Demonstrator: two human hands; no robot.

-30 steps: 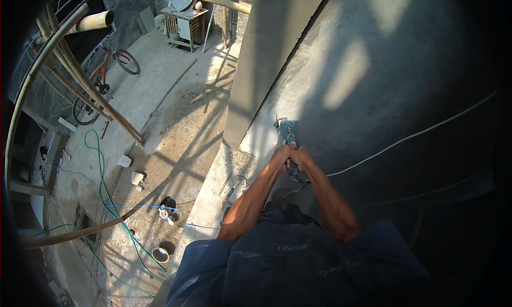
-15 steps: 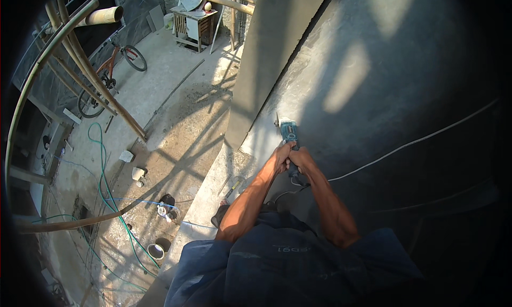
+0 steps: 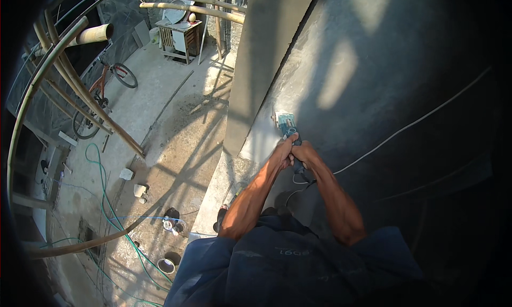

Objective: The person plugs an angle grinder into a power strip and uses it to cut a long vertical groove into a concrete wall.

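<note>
A teal angle grinder (image 3: pixel 287 124) with a dark rear handle is held out in front of me in both hands. My left hand (image 3: pixel 284 149) is wrapped around its body, and close beside it my right hand (image 3: pixel 304 153) grips the rear part. The thin disc (image 3: pixel 274 116) sits on the grinder's left side, against or very near the smooth grey surface (image 3: pixel 341 115); actual contact I cannot make out. Pale dust or bright light shows around the disc. A dark straight groove (image 3: pixel 285 59) runs up and away to the right along that surface's left edge.
The grinder's pale cord (image 3: pixel 400 130) trails right. To the left, lower down, lie a green hose (image 3: pixel 106 200), a bucket (image 3: pixel 166 265) and stone blocks (image 3: pixel 140 191). Bamboo poles (image 3: pixel 85 88) stand near a bicycle (image 3: pixel 101 94). A wooden cabinet (image 3: pixel 181 38) stands farther back.
The grinder, still in both hands, has shifted slightly farther away along the grey surface. My view has turned a little, so the yard appears shifted left and down.
</note>
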